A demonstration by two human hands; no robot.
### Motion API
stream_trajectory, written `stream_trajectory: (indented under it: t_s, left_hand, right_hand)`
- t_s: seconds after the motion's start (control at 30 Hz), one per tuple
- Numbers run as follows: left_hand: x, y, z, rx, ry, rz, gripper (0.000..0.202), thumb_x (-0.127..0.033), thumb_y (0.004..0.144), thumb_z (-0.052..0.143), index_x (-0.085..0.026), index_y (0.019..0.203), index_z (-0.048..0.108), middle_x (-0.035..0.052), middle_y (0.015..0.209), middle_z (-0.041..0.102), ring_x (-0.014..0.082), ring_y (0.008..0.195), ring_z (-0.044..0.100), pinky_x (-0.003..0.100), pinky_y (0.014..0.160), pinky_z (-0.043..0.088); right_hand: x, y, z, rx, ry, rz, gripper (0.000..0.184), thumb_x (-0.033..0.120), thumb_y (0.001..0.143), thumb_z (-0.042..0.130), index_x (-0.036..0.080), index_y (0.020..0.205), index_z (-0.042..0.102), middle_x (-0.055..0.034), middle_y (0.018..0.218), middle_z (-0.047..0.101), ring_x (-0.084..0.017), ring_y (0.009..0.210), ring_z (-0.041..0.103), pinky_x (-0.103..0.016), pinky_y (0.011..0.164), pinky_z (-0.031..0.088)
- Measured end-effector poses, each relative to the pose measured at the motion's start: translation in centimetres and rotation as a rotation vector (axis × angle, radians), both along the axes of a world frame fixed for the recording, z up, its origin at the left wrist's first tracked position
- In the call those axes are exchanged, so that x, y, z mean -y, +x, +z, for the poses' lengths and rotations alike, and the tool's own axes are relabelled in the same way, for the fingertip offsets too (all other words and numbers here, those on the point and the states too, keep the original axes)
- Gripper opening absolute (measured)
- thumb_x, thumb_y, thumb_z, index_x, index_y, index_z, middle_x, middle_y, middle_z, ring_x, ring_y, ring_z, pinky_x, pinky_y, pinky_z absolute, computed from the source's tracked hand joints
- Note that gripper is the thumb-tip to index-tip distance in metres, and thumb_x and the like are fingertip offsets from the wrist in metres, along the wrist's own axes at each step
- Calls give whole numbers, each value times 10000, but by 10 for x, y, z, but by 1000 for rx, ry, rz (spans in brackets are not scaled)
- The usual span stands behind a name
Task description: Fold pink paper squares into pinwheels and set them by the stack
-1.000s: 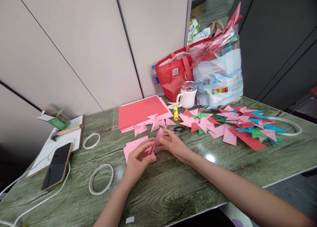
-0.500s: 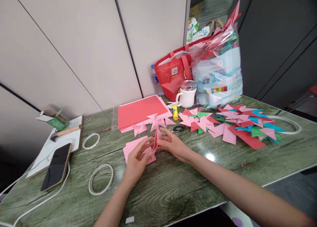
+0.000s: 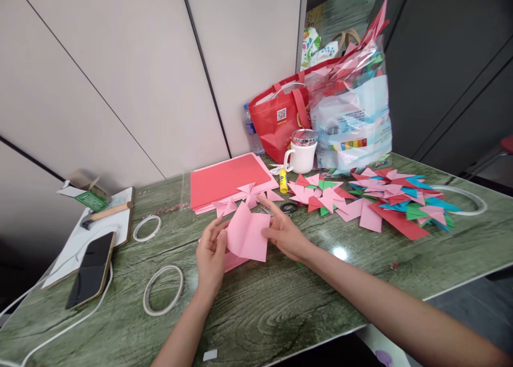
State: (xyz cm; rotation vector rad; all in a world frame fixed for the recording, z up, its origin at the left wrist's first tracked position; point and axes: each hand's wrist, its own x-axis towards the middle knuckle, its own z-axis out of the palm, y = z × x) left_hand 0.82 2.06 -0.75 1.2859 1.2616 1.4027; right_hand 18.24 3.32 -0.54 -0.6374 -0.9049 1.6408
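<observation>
A pink paper square (image 3: 247, 236) is held flat and tilted above the green table (image 3: 280, 303), facing me. My left hand (image 3: 211, 255) pinches its left edge, and my right hand (image 3: 282, 232) pinches its right edge. Under it lie more pink sheets (image 3: 231, 260). Just behind stand small pink folded pinwheel pieces (image 3: 246, 198) on the edge of a red paper stack (image 3: 226, 181).
A heap of folded coloured pinwheels (image 3: 380, 201), a yellow glue stick (image 3: 283, 181), scissors (image 3: 287, 208), a white mug (image 3: 301, 152) and bags (image 3: 320, 116) sit at the back right. Tape rings (image 3: 162, 289), a phone (image 3: 91, 268) and a hammer (image 3: 106, 213) lie left.
The pink sheet was folded narrow and edge-on between my hands. It is now spread open as a flat square, and my hands have moved apart to its two sides.
</observation>
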Motion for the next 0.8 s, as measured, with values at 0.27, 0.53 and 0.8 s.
stream_trajectory:
  t_s: [0.27, 0.53, 0.8]
  left_hand:
    - [4, 3, 8, 5, 55, 37, 344, -355, 812, 537, -199, 1114, 491, 131, 1155, 592, 215, 931, 630, 280, 668, 517]
    - [9, 2, 7, -266, 314, -166, 208, -161, 820, 477, -228, 876, 666, 69, 1255, 449, 236, 1215, 417, 411, 1003, 347]
    - [7, 4, 1, -260, 51, -348, 528, -196, 644, 713, -283, 1150, 590, 73, 1288, 439, 264, 1235, 382, 411, 999, 347]
  right_hand:
    - [-4, -1, -8, 10, -121, 3, 350, 60, 566, 565, 194, 844, 732, -47, 947, 674, -179, 873, 578, -315, 792, 457]
    - [-10, 3, -6, -108, -251, -83, 428, 44, 535, 602, 179, 928, 705, -75, 1083, 635, -192, 921, 589, -342, 823, 462]
    - [-3, 2, -1, -34, -152, 27, 476, 56, 551, 652, 190, 1007, 680, -45, 976, 661, -139, 811, 592, -296, 771, 456]
